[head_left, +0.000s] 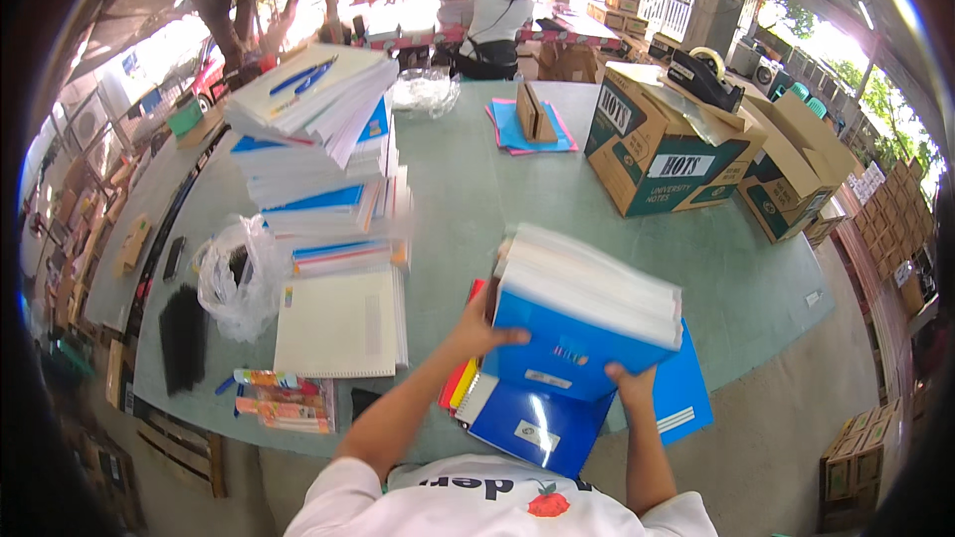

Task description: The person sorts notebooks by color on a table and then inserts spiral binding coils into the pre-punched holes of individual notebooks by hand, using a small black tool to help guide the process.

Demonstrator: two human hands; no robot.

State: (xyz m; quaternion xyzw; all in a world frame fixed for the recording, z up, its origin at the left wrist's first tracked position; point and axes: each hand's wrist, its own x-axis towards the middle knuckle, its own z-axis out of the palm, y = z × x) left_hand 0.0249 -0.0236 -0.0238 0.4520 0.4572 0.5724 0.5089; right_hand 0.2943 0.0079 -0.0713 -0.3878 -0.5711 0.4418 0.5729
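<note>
Between both hands is a thick stack of notebooks (587, 333) with a bright blue cover facing me, tilted so the white page edges show on top. My left hand (487, 328) grips its left side, thumb on the blue cover. At the lower right corner my right hand (634, 388) is closed on the stack, its fingers partly hidden. Under and in front of it lies a dark blue notebook (532, 430) with a white label. Yellow and red covers (460, 378) peek out at its left, and a light blue notebook (686, 393) lies to the right.
A tall pile of notebooks and papers (328, 164) with blue pens on top stands left. Nearby are a plastic bag (239, 273), a spiral notebook (336, 323) and packaged pens (286, 403). Cardboard boxes (665, 154), with a tape dispenser (704, 80), stand far right. Someone (497, 15) works beyond.
</note>
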